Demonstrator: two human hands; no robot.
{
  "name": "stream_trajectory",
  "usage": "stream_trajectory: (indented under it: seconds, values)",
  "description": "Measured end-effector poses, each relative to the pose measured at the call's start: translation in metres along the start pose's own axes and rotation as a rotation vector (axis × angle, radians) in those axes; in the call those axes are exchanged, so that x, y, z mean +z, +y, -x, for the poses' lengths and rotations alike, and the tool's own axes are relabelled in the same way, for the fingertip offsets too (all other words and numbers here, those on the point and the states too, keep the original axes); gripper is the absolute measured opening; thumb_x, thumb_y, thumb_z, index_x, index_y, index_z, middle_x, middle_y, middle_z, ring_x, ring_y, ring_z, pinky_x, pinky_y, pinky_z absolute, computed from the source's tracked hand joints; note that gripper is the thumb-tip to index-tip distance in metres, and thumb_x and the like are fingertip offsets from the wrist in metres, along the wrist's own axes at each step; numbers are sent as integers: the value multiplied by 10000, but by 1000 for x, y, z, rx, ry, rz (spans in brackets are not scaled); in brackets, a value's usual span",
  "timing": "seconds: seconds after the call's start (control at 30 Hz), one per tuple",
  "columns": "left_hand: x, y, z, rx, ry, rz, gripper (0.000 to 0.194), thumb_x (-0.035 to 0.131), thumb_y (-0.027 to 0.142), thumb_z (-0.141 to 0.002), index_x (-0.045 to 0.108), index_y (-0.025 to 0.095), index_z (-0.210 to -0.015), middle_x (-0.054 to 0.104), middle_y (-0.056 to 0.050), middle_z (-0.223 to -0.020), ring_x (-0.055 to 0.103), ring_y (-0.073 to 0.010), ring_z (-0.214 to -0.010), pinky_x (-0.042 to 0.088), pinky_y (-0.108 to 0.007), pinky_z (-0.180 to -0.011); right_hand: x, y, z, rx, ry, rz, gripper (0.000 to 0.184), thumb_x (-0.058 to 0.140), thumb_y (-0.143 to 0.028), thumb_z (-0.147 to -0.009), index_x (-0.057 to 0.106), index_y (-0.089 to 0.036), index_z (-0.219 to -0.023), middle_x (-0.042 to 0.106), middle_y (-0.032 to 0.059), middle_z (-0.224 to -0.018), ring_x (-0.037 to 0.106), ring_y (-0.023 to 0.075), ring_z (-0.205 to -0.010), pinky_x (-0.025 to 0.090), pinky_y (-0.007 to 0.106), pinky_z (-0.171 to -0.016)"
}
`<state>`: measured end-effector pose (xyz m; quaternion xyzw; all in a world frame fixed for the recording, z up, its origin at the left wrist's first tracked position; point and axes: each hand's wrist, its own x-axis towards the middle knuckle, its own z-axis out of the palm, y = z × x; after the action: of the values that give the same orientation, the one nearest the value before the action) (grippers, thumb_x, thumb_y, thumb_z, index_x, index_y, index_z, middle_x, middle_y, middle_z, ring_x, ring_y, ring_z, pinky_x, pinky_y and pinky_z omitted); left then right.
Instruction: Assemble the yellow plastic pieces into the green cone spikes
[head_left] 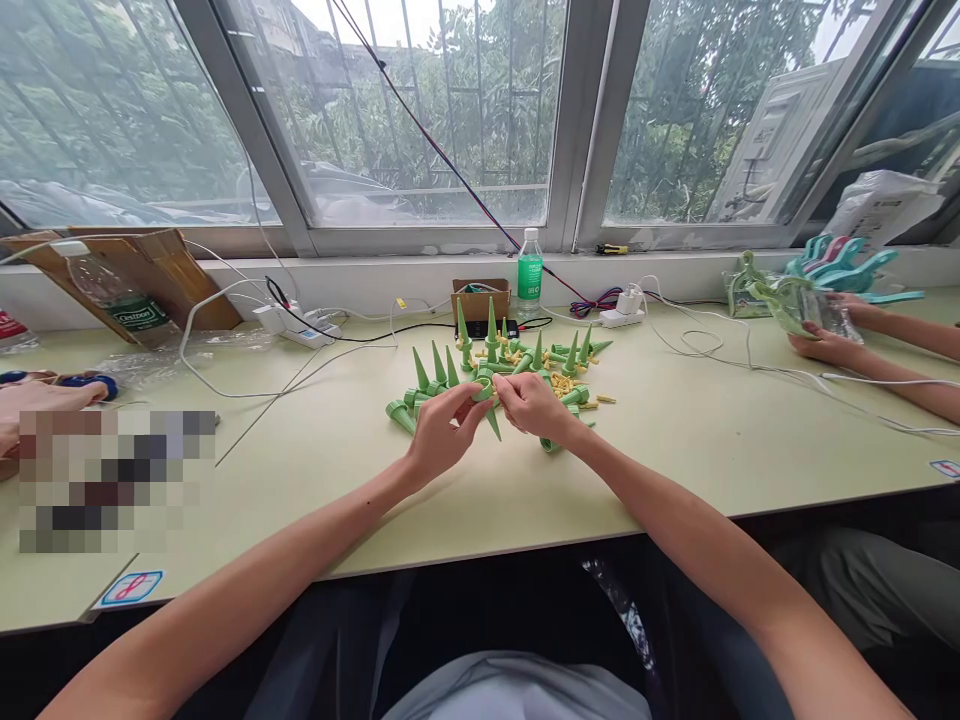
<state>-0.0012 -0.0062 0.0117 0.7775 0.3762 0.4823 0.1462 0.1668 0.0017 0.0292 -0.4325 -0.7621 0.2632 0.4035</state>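
My left hand (442, 430) is closed around the rim end of a green plastic watering spike (482, 390), its pointed tip slanting down to the right. Against the side of that rim, my right hand (538, 406) is closed in a pinch; what sits between its fingertips is mostly hidden. Just beyond both hands lies a cluster of similar green spikes (421, 372), some standing point up and others on their sides. Small yellow plastic pegs (562, 384) are scattered among them, mostly right of my right hand.
Behind the cluster stand a small cardboard box (480, 299) and a green-labelled bottle (529, 272). White cables and a power strip (307, 330) lie at back left. At right, another person's hands (832, 345) hold a bagged green item; another person's hand (45, 405) is at left.
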Motion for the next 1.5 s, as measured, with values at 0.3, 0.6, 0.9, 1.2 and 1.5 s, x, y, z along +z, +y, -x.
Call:
stream_trajectory:
  seconds: [0.3, 0.6, 0.9, 1.2, 1.5]
  values:
    - [-1, 7, -3, -169, 11, 282, 315, 525, 455, -893, 433, 254, -1119, 577, 29, -815, 532, -51, -460, 405, -156, -396, 2, 6, -2, -14, 113, -183, 531, 349, -579, -947, 432, -185, -602, 460, -23, -522, 401, 78, -431, 326, 225, -456]
    - [-5, -1, -10, -424, -180, 604, 580, 404, 602, -901, 547, 128, -600, 568, -52, -571, 511, -99, -408, 398, -231, -368, 2, 5, 1, -78, 50, -190, 494, 338, -590, -950, 434, -194, -671, 475, -31, -558, 419, 79, -440, 363, 223, -478]
    - [-6, 0, -7, -418, -267, 625, 443, 452, 566, -900, 527, 149, -770, 589, -31, -640, 530, -101, -446, 408, -218, -390, 4, 7, 1, -54, 1, -193, 440, 311, -546, -977, 358, -212, -694, 456, -65, -497, 430, 77, -385, 366, 217, -472]
    - [-3, -2, -3, -218, -249, 312, 276, 604, 429, -849, 553, 204, -1001, 547, 7, -726, 524, -79, -495, 421, -177, -388, 1, 3, 0, 6, 18, -61, 472, 354, -422, -968, 355, -201, -551, 372, -52, -384, 380, 85, -378, 317, 236, -474]
    - [-1, -4, -3, -30, -167, 105, 193, 567, 358, -877, 628, 215, -992, 564, -84, -1106, 532, -68, -568, 450, -197, -453, 1, 2, -1, 2, 49, -22, 490, 359, -420, -962, 370, -195, -528, 394, -37, -410, 381, 85, -401, 291, 239, -470]
